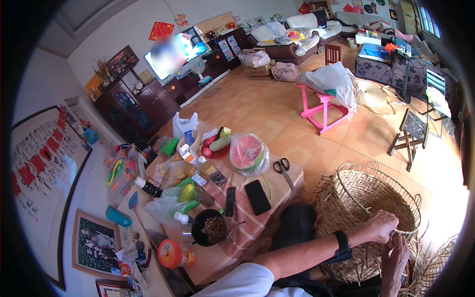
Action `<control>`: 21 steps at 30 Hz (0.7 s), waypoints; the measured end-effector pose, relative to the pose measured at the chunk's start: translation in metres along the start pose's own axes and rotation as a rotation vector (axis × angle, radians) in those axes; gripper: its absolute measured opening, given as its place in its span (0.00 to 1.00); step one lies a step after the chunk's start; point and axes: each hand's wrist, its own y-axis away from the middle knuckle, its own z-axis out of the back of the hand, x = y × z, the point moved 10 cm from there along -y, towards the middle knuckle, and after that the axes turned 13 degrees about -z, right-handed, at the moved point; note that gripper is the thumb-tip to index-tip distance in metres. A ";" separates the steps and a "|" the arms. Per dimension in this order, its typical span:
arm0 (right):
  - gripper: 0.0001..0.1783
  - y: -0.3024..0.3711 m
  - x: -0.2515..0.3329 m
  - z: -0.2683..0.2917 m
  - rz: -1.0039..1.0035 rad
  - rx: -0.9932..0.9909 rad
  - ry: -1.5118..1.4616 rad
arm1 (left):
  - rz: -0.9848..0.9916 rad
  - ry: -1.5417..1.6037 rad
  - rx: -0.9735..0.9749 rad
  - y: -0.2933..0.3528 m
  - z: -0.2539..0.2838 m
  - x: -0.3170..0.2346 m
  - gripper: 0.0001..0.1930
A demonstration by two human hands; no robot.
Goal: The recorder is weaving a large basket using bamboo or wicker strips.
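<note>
A large woven straw basket (pixel 341 200) with a wire-framed upper rim stands at my right, loose straw ends sticking out around its side. My left arm, with a black band on the wrist, reaches across it. My left hand (pixel 381 227) is closed at the basket's near right rim. Just below, my right hand (pixel 395 262) comes up with its fingertips pressed together against the same rim, close to the left hand. Whatever thin strand the fingers may pinch is too small to make out.
On the cloth-covered table (pixel 289 173) to my left lie scissors (pixel 283 173), a phone (pixel 258 197), a remote (pixel 230 201), a wrapped watermelon half (pixel 249 153) and a black bowl (pixel 209 227). Beyond are a pink stool (pixel 321 110) and a folding stool (pixel 409 136). More straw weaving (pixel 440 262) sits at lower right.
</note>
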 end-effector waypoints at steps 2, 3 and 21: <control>0.15 0.002 -0.005 0.002 -0.041 0.051 0.013 | 0.004 -0.013 0.001 0.000 -0.001 0.002 0.10; 0.14 0.003 -0.010 -0.002 -0.081 0.103 0.024 | -0.003 0.011 0.027 -0.001 -0.004 0.002 0.11; 0.12 0.030 -0.073 -0.008 -0.319 0.190 0.000 | -0.001 0.030 0.218 -0.001 -0.002 -0.005 0.08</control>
